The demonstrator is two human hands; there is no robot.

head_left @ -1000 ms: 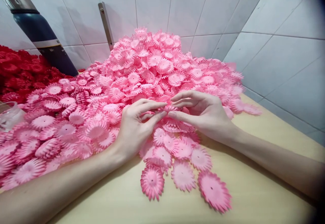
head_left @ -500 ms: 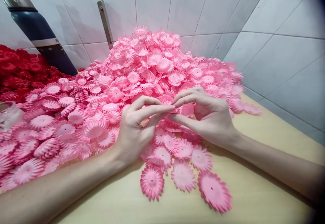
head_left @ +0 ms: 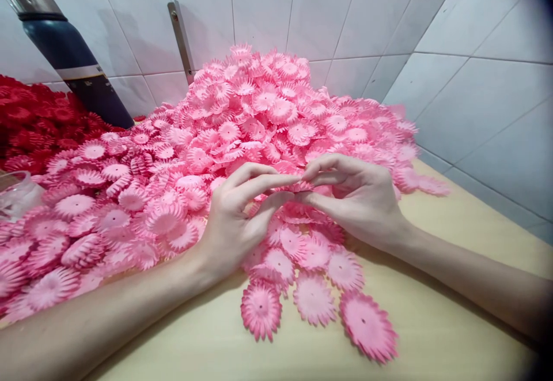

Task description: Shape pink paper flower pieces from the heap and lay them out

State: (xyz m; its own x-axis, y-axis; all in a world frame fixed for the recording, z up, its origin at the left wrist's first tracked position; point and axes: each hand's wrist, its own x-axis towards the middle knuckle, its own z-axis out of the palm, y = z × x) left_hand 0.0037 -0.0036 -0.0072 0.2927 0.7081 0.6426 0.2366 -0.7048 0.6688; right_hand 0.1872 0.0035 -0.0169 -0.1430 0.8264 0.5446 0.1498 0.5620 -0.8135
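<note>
Pink and low against the near slope of the pink petal-disc heap (head_left: 259, 104): working with left hand (head_left: 235, 214) and right hand (head_left: 367, 202), fingertip to fingertip. Gripping narrow on the right, apparently pinching a pink petal disc (head_left: 306, 186) between thumb and fingers, just above the heap's near slope. Bending left fingers close to the same disc, with only a slim gap to the thumb; cannot tell whether pinching it too.

Looks partway through handling that one disc, judging by the close fingers. Cannot count layers, cannot see whether joined or single. Can see plenty of loose discs, most piled in the heap, a few spilling off its near end: dark-edged disc (head_left: 261, 307), paler disc (head_left: 314, 298), large oval-looking disc (head_left: 368, 323). Cannot tell how many are handled already.

For edges: backs onto tiled wall (head_left: 371, 18) behind the heap, with metal strip (head_left: 180, 41) fixed there. Gets crowded left of the heap: red petal heap (head_left: 26, 121), leaning-looking blue bottle (head_left: 64, 46), clear plastic container (head_left: 19, 196). Shows wooden tabletop (head_left: 194, 340) on the heap's near side and right, probably giving the easiest room for moving. Needs care near the spilled discs; could brush them with low wrists.
</note>
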